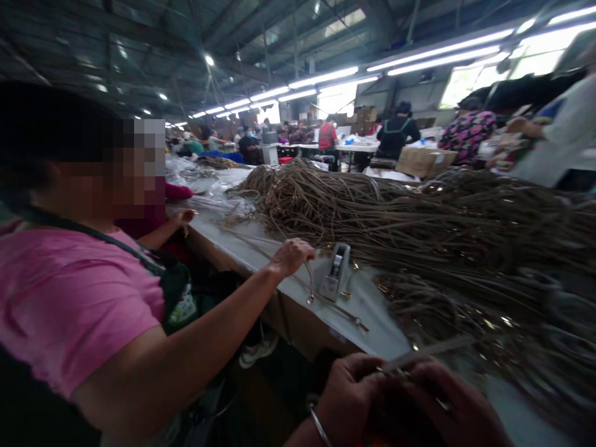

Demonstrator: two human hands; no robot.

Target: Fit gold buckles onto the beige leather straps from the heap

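Observation:
At the bottom right, near the table edge, my left hand has a silver bangle at its wrist, and its fingers pinch a thin strap with shiny metal hardware. Close beside it, my right hand is closed on the same strap, though its fingertips are dark and partly hidden. The strap's pale length runs up and to the right over my fingers. Beyond my hands, a loose strap end with a metal ring lies on the white tabletop.
A tape dispenser stands on the table before a large heap of straps. At my left, a co-worker in a pink shirt reaches a hand over the table, holding a strap. A cardboard box and other people are farther back.

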